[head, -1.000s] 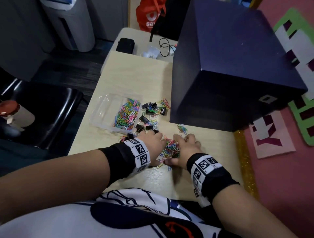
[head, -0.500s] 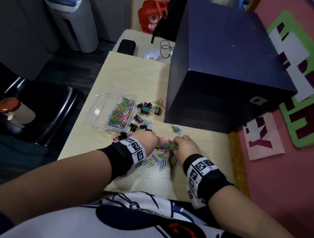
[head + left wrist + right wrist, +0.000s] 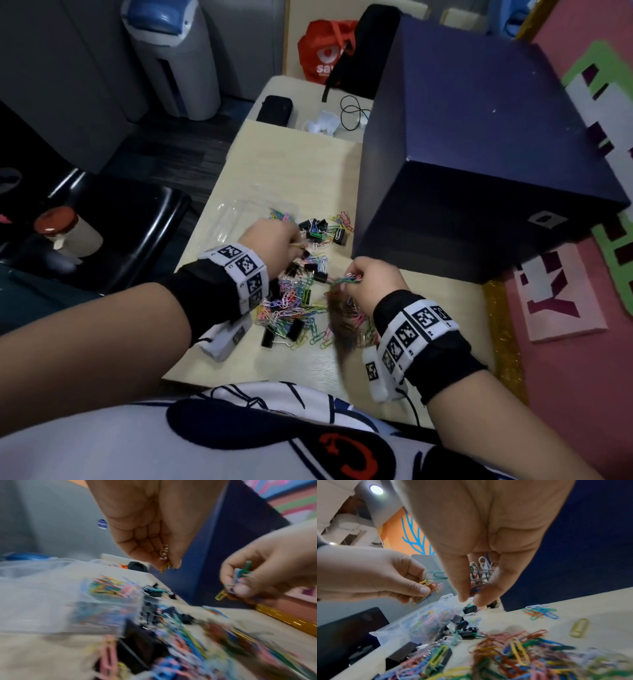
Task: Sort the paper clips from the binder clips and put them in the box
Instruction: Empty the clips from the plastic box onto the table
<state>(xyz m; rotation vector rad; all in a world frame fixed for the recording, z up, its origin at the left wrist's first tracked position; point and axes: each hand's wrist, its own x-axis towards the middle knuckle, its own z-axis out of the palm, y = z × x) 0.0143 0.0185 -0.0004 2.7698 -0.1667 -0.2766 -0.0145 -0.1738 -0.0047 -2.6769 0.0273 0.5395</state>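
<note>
A heap of coloured paper clips mixed with black binder clips lies on the pale table. A clear plastic box at the left holds more paper clips. My left hand is raised beside the box and pinches a few paper clips. My right hand hovers over the heap, gripping a bunch of paper clips. The left wrist view is blurred by motion.
A large dark blue box stands on the table just right of the heap. A black chair with a red-lidded jar is at the left. A black case and a cable lie at the far end. A pink board borders the right.
Both hands have lifted off the heap with paper clips in their fingers. The left hand has moved up and left to the clear box. The right hand has risen slightly.
</note>
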